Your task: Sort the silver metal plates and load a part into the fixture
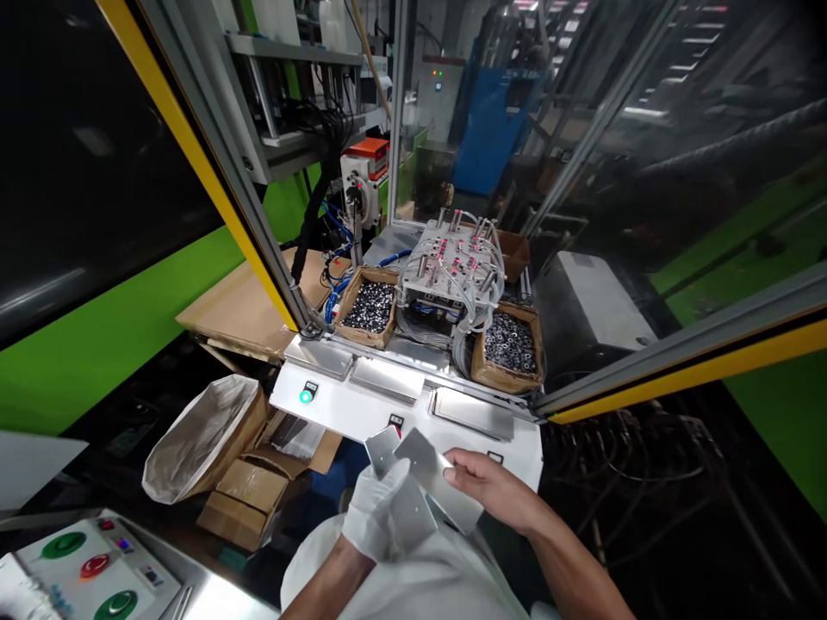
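Observation:
My left hand (375,510), in a white glove, is closed around a flat metal plate (412,517), which slants down past its fingers and shows small holes. My bare right hand (484,482) pinches the edge of another thin metal plate (423,456), tilted and partly overlapping the first one in this view. Both hands are close together in front of my body, over the near edge of a white bench (336,407). More metal plates lie on that bench in a left stack (320,356), a middle stack (388,379) and a right stack (471,413).
Behind the bench stands a fixture (445,258) with tubes and red lights, between a left box (368,306) and a right box (510,344) of small metal parts. Cardboard boxes (245,504) sit at lower left, near a button panel (96,564). Yellow-edged frame posts (207,172) flank the opening.

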The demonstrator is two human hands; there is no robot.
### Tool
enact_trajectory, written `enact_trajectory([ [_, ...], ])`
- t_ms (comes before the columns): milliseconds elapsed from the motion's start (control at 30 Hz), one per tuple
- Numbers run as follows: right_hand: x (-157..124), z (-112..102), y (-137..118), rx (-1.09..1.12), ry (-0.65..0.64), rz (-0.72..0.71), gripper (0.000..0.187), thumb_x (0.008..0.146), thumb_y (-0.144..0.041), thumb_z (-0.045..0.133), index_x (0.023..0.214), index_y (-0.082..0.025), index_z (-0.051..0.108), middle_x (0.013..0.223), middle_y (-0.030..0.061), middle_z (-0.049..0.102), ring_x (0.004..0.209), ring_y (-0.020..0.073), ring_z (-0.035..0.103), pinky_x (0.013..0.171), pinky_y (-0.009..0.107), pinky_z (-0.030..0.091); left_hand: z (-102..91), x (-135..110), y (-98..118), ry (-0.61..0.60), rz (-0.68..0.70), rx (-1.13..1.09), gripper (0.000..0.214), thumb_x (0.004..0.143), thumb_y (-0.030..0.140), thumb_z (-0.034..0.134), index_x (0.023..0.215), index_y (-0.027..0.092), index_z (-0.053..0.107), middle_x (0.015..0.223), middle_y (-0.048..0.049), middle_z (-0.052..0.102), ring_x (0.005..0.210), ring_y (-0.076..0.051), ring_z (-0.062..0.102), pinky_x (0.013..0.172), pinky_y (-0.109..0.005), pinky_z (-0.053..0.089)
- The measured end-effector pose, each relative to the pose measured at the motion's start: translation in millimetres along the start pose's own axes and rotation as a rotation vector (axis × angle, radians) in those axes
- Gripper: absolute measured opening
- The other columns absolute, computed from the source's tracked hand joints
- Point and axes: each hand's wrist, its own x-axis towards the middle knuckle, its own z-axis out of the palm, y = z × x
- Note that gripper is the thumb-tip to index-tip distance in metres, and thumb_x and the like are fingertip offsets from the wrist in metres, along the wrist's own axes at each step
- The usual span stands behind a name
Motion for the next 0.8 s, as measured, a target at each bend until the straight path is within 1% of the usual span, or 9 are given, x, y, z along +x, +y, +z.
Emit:
enact_trajectory([
  [67, -3, -15, 2, -0.091, 0.122, -0.049, 0.047, 0.096, -0.057, 0.050, 0.117, -0.019, 0.067, 0.099, 0.0046, 0.072, 0.087, 0.0207, 0.065, 0.077, 0.030, 0.050, 0.5, -4, 2, -0.148, -0.026, -0.208, 0.059, 0.069, 0.035, 0.077, 0.124, 0.016, 0.063, 0.102, -0.0114, 0.075, 0.095, -0.028, 0.069, 0.086, -0.039, 0.051],
  [167, -4, -42, 16, -0.476, 0.459, -0.145, 0.046, 0.099, -0.049, 0.046, 0.127, -0.018, 0.065, 0.121, 0.0111, 0.071, 0.111, 0.0280, 0.065, 0.093, 0.038, 0.052, 0.1, -12, 8, -0.327, -0.126, -0.488, 0.069, 0.069, 0.023, 0.064, 0.137, 0.018, 0.055, 0.134, -0.0120, 0.065, 0.133, -0.033, 0.052, 0.112, -0.046, 0.039],
  [233, -1, -54, 30, -0.782, 0.597, -0.256, 0.041, 0.101, -0.035, 0.041, 0.131, -0.018, 0.063, 0.131, 0.0118, 0.067, 0.120, 0.0283, 0.062, 0.101, 0.041, 0.050, -2.0, -14, 11, -0.387, -0.188, -0.562, 0.077, 0.067, 0.017, 0.058, 0.144, 0.019, 0.048, 0.138, -0.0104, 0.064, 0.140, -0.031, 0.045, 0.118, -0.048, 0.032],
  [300, 6, -58, 45, -1.024, 0.630, -0.390, 0.042, 0.101, -0.021, 0.036, 0.134, -0.018, 0.061, 0.135, 0.0101, 0.065, 0.124, 0.0269, 0.059, 0.105, 0.044, 0.048, -4.5, -13, 11, -0.424, -0.193, -0.579, 0.082, 0.068, 0.013, 0.055, 0.148, 0.019, 0.041, 0.137, -0.0106, 0.065, 0.141, -0.030, 0.044, 0.120, -0.048, 0.028],
  [400, 21, -54, 63, -1.213, 0.661, -0.498, 0.038, 0.101, -0.020, 0.040, 0.132, -0.017, 0.062, 0.135, 0.0098, 0.065, 0.126, 0.0277, 0.057, 0.104, 0.046, 0.048, -5.6, -8, 8, -0.475, -0.160, -0.577, 0.083, 0.070, 0.011, 0.053, 0.151, 0.018, 0.037, 0.136, -0.0126, 0.065, 0.139, -0.032, 0.047, 0.120, -0.050, 0.027],
  [533, 32, -49, 67, -1.220, 0.726, -0.555, 0.033, 0.100, -0.024, 0.047, 0.128, -0.016, 0.063, 0.132, 0.0116, 0.066, 0.125, 0.0286, 0.057, 0.104, 0.047, 0.049, -1.7, -6, 6, -0.512, -0.129, -0.556, 0.083, 0.068, 0.011, 0.053, 0.150, 0.015, 0.038, 0.134, -0.0152, 0.066, 0.135, -0.034, 0.051, 0.119, -0.052, 0.028],
  [667, 19, -33, 45, -1.015, 0.789, -0.608, 0.032, 0.099, -0.024, 0.048, 0.127, -0.016, 0.062, 0.132, 0.0132, 0.064, 0.129, 0.0276, 0.054, 0.109, 0.046, 0.044, 0.2, -6, 6, -0.519, -0.114, -0.545, 0.084, 0.066, 0.009, 0.054, 0.148, 0.017, 0.041, 0.125, -0.0133, 0.071, 0.132, -0.032, 0.055, 0.119, -0.051, 0.029],
  [733, 8, -17, 27, -0.834, 0.742, -0.534, 0.030, 0.100, -0.028, 0.046, 0.123, -0.018, 0.063, 0.129, 0.0123, 0.065, 0.125, 0.0260, 0.056, 0.108, 0.043, 0.045, -0.7, -4, 4, -0.514, -0.100, -0.545, 0.084, 0.064, 0.007, 0.054, 0.146, 0.017, 0.043, 0.123, -0.0130, 0.072, 0.131, -0.031, 0.056, 0.119, -0.050, 0.029],
  [800, -1, 3, 11, -0.637, 0.569, -0.345, 0.032, 0.102, -0.037, 0.043, 0.120, -0.021, 0.063, 0.118, 0.0095, 0.070, 0.112, 0.0237, 0.064, 0.098, 0.038, 0.050, -1.2, -2, 0, -0.526, -0.080, -0.532, 0.079, 0.065, 0.007, 0.054, 0.144, 0.015, 0.047, 0.123, -0.0146, 0.071, 0.130, -0.031, 0.056, 0.118, -0.050, 0.031],
])
